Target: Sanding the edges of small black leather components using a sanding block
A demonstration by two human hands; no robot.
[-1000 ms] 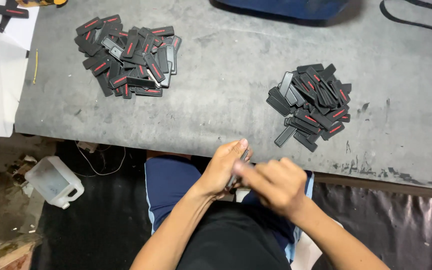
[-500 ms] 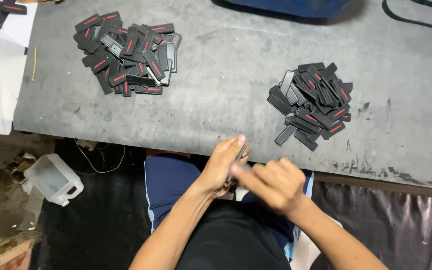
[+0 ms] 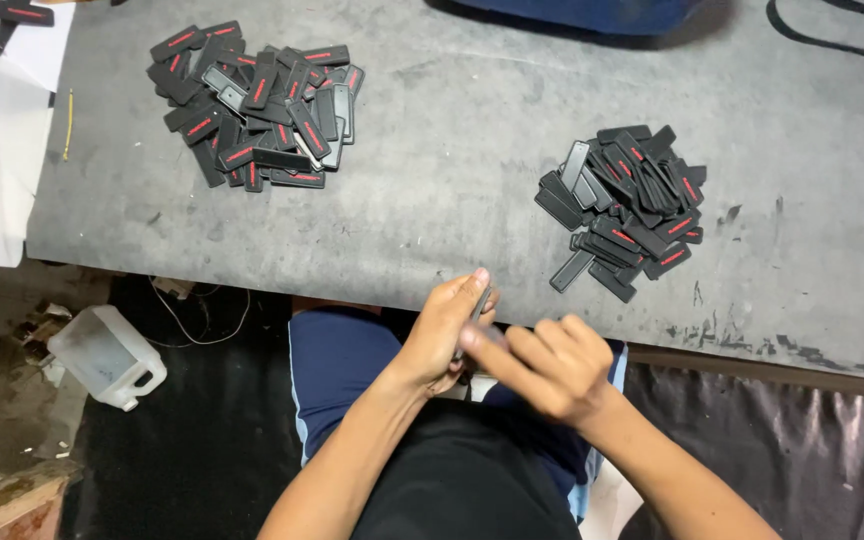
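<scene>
2 hands [image 3: 492, 345] pinching 1 black strip [image 3: 476, 310].

table [image 3: 472, 150]: grey, with dark scuff marks
left pile of flat pieces [image 3: 257, 105]: black with red stripes
right pile of flat pieces [image 3: 627, 205]: black, some red stripes
jug [image 3: 107, 355]: milky white
shorts [image 3: 342, 355]: blue

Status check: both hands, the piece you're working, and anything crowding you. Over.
Left hand shut on a small dark flat piece; right hand fingers against it. Hands just below table edge. Nothing in the way.
</scene>
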